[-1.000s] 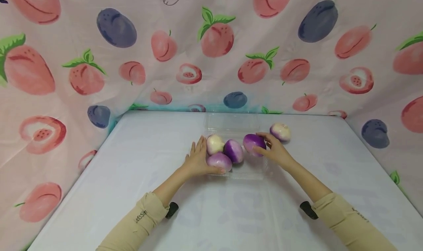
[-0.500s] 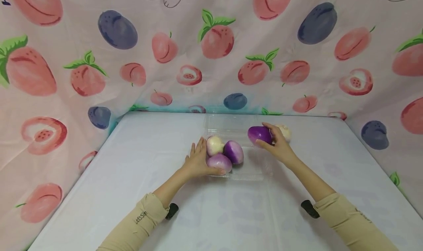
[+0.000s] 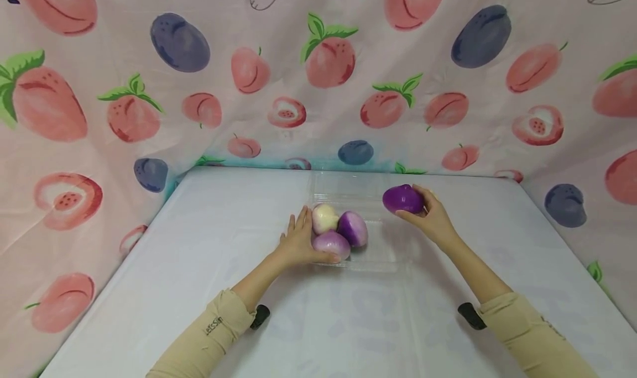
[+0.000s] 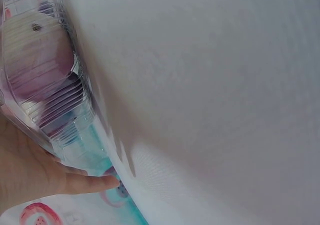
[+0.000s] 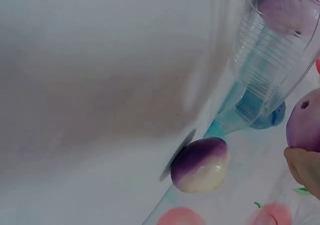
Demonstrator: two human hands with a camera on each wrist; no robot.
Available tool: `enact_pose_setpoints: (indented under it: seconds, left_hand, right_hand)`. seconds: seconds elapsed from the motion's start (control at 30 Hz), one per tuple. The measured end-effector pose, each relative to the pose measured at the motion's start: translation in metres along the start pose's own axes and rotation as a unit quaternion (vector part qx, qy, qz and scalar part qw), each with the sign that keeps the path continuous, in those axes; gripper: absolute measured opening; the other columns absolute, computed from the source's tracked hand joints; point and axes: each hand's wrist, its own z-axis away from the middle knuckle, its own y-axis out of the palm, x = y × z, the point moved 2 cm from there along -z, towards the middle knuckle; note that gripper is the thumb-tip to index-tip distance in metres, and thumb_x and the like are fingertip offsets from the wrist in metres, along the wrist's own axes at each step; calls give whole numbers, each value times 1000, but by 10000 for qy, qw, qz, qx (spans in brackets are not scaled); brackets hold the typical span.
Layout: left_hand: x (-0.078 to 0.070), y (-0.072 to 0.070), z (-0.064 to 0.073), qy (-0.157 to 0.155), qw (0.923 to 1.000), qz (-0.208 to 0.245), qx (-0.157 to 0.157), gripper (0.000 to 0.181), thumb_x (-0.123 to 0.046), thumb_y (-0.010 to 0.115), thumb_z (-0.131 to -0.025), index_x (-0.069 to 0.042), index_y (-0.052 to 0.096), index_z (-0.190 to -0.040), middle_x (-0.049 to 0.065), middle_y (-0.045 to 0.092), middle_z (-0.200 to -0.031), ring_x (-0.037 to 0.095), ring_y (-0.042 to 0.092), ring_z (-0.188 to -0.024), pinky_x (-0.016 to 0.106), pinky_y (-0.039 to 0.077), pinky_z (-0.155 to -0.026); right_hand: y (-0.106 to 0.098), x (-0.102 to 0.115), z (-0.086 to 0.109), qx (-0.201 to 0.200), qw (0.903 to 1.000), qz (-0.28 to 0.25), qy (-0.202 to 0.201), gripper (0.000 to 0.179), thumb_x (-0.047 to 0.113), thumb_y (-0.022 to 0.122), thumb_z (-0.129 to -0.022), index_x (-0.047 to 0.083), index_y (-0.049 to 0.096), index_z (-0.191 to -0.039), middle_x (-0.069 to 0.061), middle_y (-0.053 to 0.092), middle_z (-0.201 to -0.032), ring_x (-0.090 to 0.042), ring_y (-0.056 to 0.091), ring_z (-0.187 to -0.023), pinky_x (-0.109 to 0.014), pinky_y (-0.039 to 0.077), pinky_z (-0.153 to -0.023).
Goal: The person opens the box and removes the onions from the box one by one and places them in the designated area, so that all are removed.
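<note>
My right hand [image 3: 436, 223] grips a dark purple onion [image 3: 402, 199] between thumb and fingers, raised at the right of a clear plastic box [image 3: 380, 263]. Inside the box, at its left, sit a whitish onion [image 3: 325, 219], a purple-and-white onion [image 3: 354, 229] and a pale purple onion [image 3: 332, 244]. My left hand [image 3: 294, 246] rests against the box's left side with straight fingers, its thumb along the front edge. Another purple-and-white onion [image 5: 200, 166] lies on the table in the right wrist view; in the head view my right hand hides it.
The box's clear lid [image 3: 350, 183] lies folded back toward the rear of the white-covered table [image 3: 239, 218]. A fruit-print cloth [image 3: 278, 63] hangs behind and at both sides. Dark wrist straps [image 3: 470, 316] show at the sleeves.
My right hand has lifted the dark purple onion out over the box's right part and moved it right and back, covering the onion on the table. The left hand stays in place.
</note>
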Motion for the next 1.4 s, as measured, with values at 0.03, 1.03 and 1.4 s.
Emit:
enact_pose_setpoints:
  seconds: [0.03,1.03,1.4]
  left_hand:
    - [0,0,0,7,10000,0,-4,135,-63,78,-59,-5,0,-152,9,-5,-160,41,-6,-145,71,12,-106]
    - [2,1,-1,-65,10000,-24,30,135,-65,77,-59,-6,-1,-152,8,-8,-160,40,-9,-145,71,11,-106]
    - [-1,1,0,-23,10000,-62,38,134,-65,77,-60,-6,-1,-152,8,-7,-160,41,-6,-145,71,12,-106]
  right_hand:
    - [-1,-2,0,-31,10000,-25,-5,77,8,68,-86,-5,22,-146,-28,27,-148,-42,28,-138,-51,27,-110]
    - [-39,-37,-1,-494,9962,480,-537,76,1,71,-81,-7,23,-139,-23,37,-135,5,39,-105,-3,33,-88]
    - [-58,-49,-5,-731,9945,599,-452,76,0,71,-80,-11,20,-137,-30,35,-134,-5,41,-106,-3,32,-82]
